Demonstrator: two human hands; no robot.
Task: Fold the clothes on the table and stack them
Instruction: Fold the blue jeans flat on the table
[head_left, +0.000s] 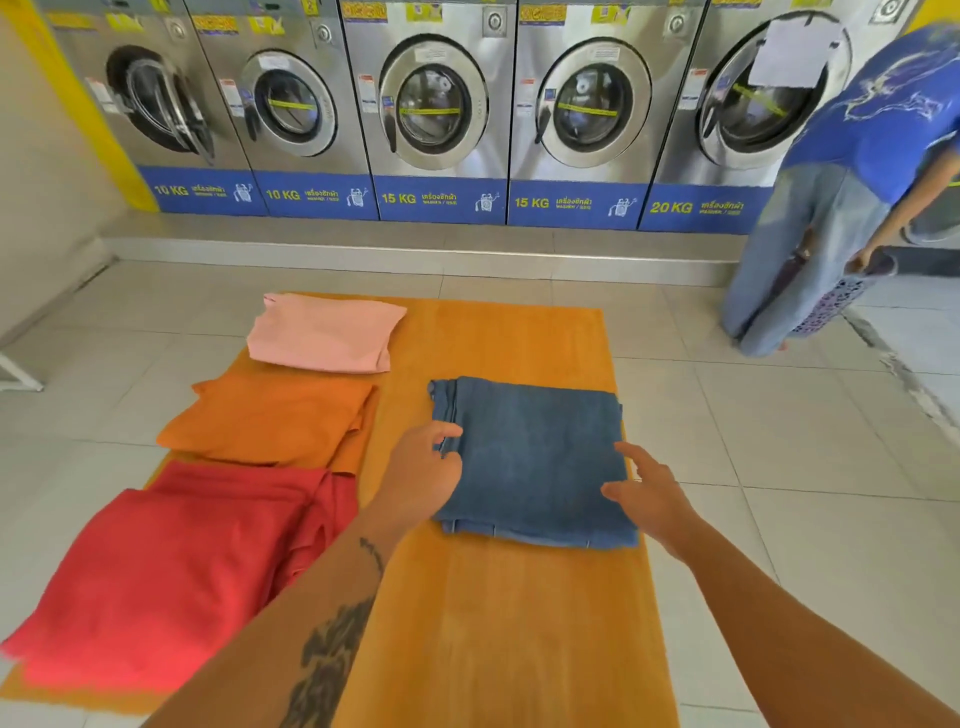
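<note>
A mat (498, 597) fills the lower centre of the frame. Along its left side I see three folded cloths in a row: one low (156, 577), one mid (270, 421), one upper (324, 332). Jeans (535, 462) lie folded right of them, centre frame. My left hand (423, 467) touches their left edge; my right hand (649, 493) is over their right edge. Washers (431, 109) line the top.

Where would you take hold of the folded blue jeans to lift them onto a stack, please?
Probably the folded blue jeans by their left and right edges, one hand per side: they lie flat and square, with the left hand already at the left edge and the right hand by the right.
</note>
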